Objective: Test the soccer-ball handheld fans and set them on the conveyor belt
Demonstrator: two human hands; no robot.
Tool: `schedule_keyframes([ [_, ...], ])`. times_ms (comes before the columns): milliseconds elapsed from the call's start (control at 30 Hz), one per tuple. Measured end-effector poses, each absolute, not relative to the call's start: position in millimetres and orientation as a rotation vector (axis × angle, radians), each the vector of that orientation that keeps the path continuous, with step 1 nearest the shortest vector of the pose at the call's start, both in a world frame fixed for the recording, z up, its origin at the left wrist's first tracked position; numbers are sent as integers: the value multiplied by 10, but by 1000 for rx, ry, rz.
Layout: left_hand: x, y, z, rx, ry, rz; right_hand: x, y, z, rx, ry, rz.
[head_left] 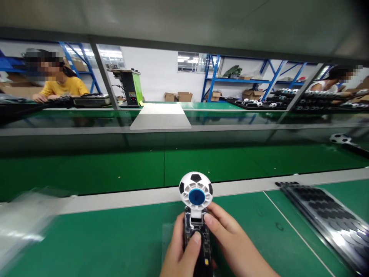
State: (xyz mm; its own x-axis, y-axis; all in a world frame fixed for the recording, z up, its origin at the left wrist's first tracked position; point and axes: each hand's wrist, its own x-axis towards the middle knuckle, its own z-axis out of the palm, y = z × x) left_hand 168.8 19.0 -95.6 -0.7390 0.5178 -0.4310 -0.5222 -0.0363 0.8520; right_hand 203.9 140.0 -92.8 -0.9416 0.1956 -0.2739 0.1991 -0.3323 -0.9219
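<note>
Both of my hands hold a small hand-held fan [196, 200] upright near the bottom centre. Its round head is patterned like a football, white with black patches and a blue hub. Its handle is open and shows a dark circuit board. My left hand [181, 252] wraps the handle from the left with the thumb pressed on the board. My right hand [233, 246] grips the handle from the right, fingertips just under the fan head. The lower handle is hidden by my hands.
A green bench [115, 238] lies under my hands, with a green conveyor belt [144, 169] beyond it. A black tray of dark round pieces [325, 215] sits at the right. Blurred clear plastic bags [25, 223] lie at the left. Two people work at far benches.
</note>
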Motion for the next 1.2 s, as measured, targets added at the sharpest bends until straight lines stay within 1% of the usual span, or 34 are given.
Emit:
schedule_keyframes([
  [167,1689,197,-992,167,1731,1869,2040,1415,-904,467,2048,-2452],
  [233,1681,197,-1001,219,1738,1884,2018,1412,-948,445,2049,-2455],
  [300,1669,197,-990,194,1619,1892,1981,1412,-1021,451,1946,-2507],
  [433,1626,200,-941,15,1382,1952,1877,1459,-1160,417,1606,-2830],
  [500,1597,197,-942,-57,1313,2004,1833,1498,-1189,460,1468,-2932],
  [600,1555,186,-990,-127,1197,2028,1801,1536,-1190,541,1359,-2960],
  [733,1472,189,-1035,-157,1085,1946,1789,1522,-1171,508,1330,-2986],
  [800,1378,222,-1010,-164,1104,1951,1780,1506,-1166,495,1320,-3015],
  [967,1009,397,-866,-26,1273,2102,1740,1469,-1207,464,1278,-3055],
  [1200,612,691,-785,234,1358,2291,1657,1434,-1319,704,1336,-3039],
])
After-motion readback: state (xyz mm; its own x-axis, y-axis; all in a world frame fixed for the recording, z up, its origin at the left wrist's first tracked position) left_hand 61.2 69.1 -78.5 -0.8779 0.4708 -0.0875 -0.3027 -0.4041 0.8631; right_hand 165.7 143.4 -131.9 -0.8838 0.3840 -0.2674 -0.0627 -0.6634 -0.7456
